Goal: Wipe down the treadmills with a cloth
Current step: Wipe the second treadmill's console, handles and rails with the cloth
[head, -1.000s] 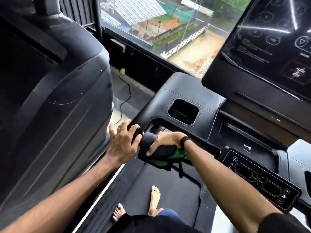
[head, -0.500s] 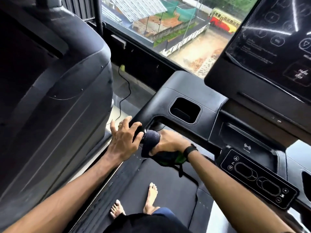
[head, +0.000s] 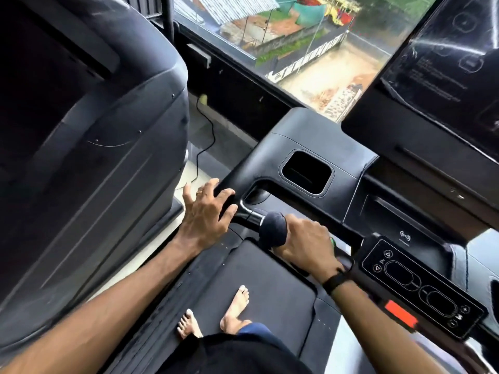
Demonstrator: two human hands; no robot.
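Note:
I stand barefoot on the belt (head: 259, 282) of a black treadmill. My right hand (head: 307, 241) grips a dark blue cloth (head: 272, 229), wrapped around the front handlebar (head: 249, 214). A bit of the cloth's green side shows by my wrist. My left hand (head: 206, 211) rests on the left end of the treadmill console (head: 272, 149), fingers spread over its edge, holding nothing. Part of the handlebar is hidden under cloth and hand.
A second treadmill's big black console (head: 89, 147) stands close on the left. The touchscreen (head: 442, 63) rises at the upper right, with a control panel (head: 421, 290) and a red stop tab (head: 399, 313) below it. A cup holder (head: 306, 171) sits in the console. A cable (head: 205, 141) trails over the floor under the window.
My right hand has turned over the handlebar with the cloth, so less of the green side shows. My left hand has stayed on the console's corner. The view has shifted slightly.

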